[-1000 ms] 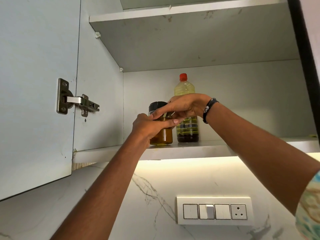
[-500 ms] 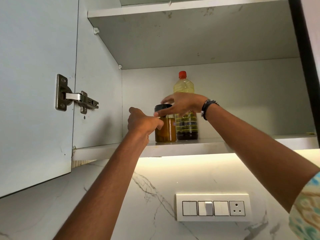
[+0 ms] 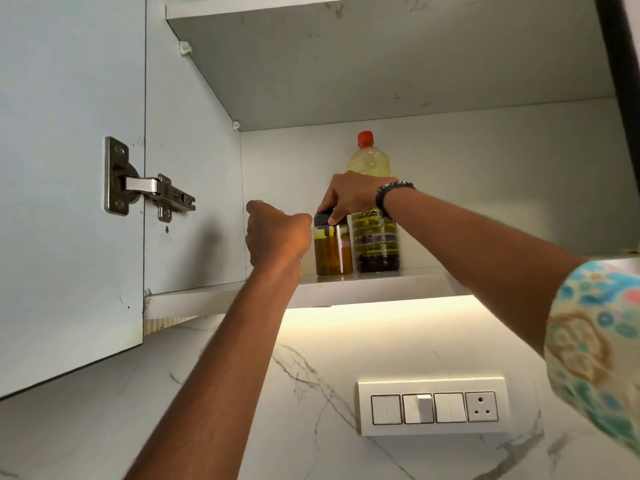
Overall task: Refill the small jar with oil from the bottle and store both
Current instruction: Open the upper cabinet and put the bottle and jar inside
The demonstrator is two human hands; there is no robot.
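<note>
A small glass jar (image 3: 332, 251) of amber oil with a black lid stands on the lower cabinet shelf (image 3: 381, 284). Close on its right stands the tall oil bottle (image 3: 375, 237) with a red cap and a yellow label. My right hand (image 3: 349, 195) reaches over from the right and grips the jar's black lid from above, partly hiding the bottle's middle. My left hand (image 3: 277, 237) hovers just left of the jar with its fingers curled into a loose fist, holding nothing that I can see.
The cabinet door (image 3: 69, 168) hangs open at the left with a metal hinge (image 3: 145, 188). An upper shelf (image 3: 346, 5) spans the top. Below the lit cabinet underside is a marble wall with a white switch plate (image 3: 433, 407).
My left hand has let go of the jar and drawn back to its left. My right hand has come down onto the jar's lid. The jar now stands beside the bottle.
</note>
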